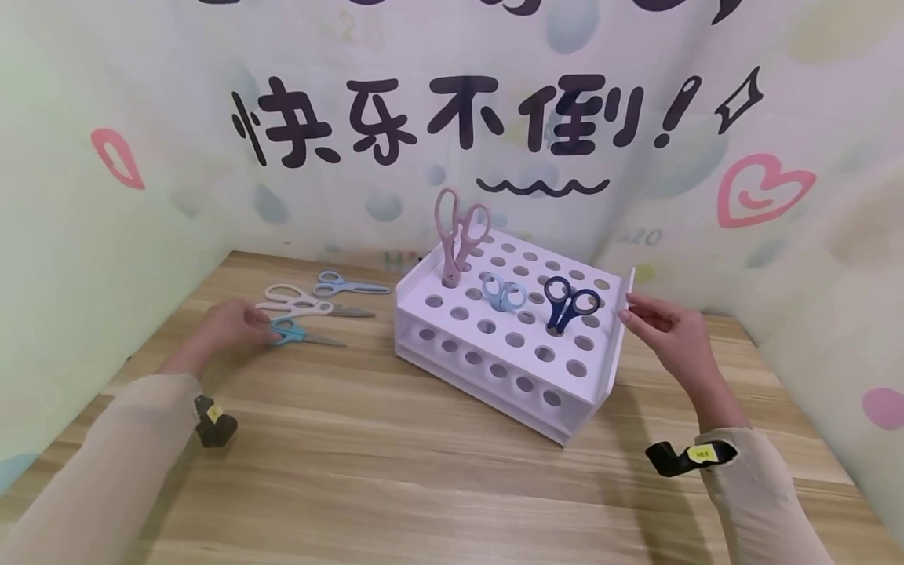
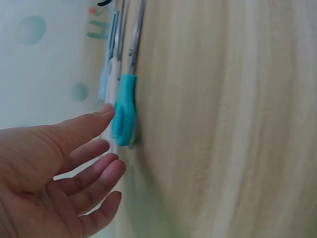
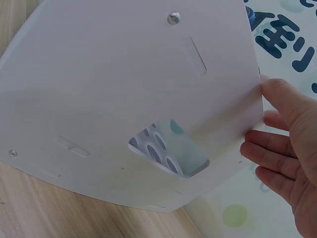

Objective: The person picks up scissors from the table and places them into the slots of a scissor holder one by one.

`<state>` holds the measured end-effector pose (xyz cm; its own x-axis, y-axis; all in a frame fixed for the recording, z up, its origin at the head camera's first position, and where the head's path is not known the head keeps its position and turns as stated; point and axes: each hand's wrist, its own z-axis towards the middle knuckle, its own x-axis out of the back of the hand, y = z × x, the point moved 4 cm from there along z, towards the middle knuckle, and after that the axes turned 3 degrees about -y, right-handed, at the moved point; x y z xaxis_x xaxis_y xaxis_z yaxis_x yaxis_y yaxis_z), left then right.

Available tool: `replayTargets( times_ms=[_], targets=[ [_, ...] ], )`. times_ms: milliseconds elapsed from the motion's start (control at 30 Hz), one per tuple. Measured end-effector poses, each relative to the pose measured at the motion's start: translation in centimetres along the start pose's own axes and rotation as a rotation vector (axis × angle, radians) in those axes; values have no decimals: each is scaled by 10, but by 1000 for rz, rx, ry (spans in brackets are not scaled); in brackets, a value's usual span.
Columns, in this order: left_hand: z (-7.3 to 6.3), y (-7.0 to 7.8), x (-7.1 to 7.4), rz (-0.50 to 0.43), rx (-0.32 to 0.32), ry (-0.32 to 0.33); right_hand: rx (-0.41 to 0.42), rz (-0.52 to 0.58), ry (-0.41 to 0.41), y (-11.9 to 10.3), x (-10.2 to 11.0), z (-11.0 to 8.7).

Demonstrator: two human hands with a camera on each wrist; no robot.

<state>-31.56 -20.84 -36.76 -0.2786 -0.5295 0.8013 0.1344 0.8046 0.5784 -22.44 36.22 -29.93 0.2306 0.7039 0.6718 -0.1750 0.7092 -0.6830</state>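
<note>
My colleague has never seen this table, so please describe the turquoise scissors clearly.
On the wooden table, left of the white rack, lie three pairs of scissors. The turquoise scissors are nearest the front, beside the left hand; their stronger colour sets them apart from the white scissors and light blue scissors behind.

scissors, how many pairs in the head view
6. In the white holed rack: pink scissors, pale blue scissors, navy scissors. On the wooden table left of it: light blue scissors, white scissors, teal scissors. Any behind the rack would be hidden.
</note>
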Motion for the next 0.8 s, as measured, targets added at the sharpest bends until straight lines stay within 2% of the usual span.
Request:
replayTargets(
  times_ms=[167,400,800],
  targets=[
    [-1,-4,-6,-13,15,17,0,6,-2,-1,-3,1],
    [-3,-6,-8,-1,-6,37,12,5,14,0,-4,0],
    [1,-7,-11,-6,9,56,-3,7,27,2,-2,-1]
  ],
)
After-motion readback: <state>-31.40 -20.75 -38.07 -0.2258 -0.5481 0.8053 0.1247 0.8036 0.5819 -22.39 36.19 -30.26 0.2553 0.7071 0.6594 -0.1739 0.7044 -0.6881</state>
